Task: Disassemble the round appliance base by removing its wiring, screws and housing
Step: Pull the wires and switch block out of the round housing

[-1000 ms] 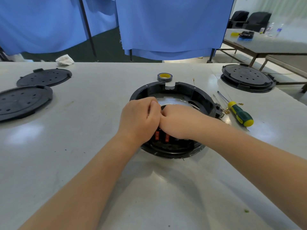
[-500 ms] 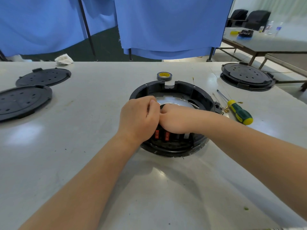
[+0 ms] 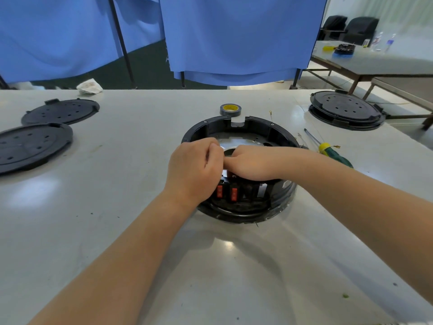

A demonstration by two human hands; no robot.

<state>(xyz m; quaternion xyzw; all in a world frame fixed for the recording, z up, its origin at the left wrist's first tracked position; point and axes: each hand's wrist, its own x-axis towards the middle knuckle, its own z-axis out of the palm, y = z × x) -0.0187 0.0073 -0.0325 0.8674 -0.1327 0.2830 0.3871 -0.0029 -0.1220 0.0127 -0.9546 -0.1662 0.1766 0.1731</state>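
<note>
Your left hand (image 3: 195, 168) and right hand (image 3: 251, 163) meet inside the open round base (image 3: 236, 170) at mid-worktop (image 3: 117, 219), fingers curled; what they grasp is hidden. The screwdriver (image 3: 328, 148) lies just beside its right rim.

A pale grey work table (image 3: 70, 231) with a glossy top fills the foreground, catching soft patches of overhead light. Behind its far edge hang blue curtains (image 3: 234, 34) on dark poles (image 3: 120, 41), with dark floor (image 3: 145, 66) showing beneath them. To the right of the table, past the curtains, stands a second long table (image 3: 375, 64) on a metal frame, and behind that table sit two black chairs (image 3: 346, 26) before a pale wall (image 3: 407, 12).
</note>
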